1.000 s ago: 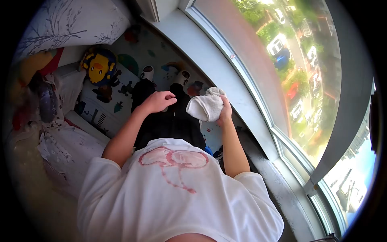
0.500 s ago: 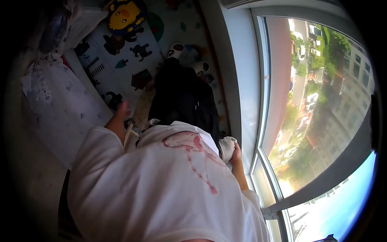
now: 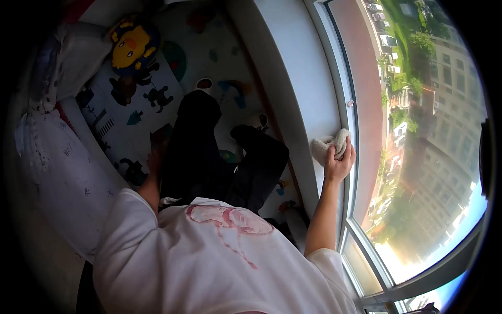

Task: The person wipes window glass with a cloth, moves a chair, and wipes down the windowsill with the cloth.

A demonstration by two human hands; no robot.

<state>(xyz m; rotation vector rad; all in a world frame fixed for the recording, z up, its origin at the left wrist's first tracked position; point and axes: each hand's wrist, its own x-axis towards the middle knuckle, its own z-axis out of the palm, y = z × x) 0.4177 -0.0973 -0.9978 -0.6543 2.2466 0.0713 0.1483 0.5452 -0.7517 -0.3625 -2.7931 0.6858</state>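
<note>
My right hand (image 3: 340,163) is closed around a bunched, off-white cloth (image 3: 323,150). The cloth rests on the white windowsill (image 3: 293,68), up against the window frame (image 3: 342,86). Low beside my left thigh hangs my left hand (image 3: 153,162), in shadow, its fingers loosely stretched out with nothing visible in them. The dark trousers (image 3: 196,141) on my bent legs partly cover the patterned floor mat (image 3: 138,99) below.
Right of the sill, a large window pane (image 3: 413,146) looks down on parked cars and a building. To the left lies white patterned bedding (image 3: 68,162). A yellow and blue duck-faced object (image 3: 133,47) is on the floor beyond my legs.
My right hand has carried the cloth from beside my hip up and forward onto the sill by the window frame. My legs have spread apart, and my left hand has shifted slightly.
</note>
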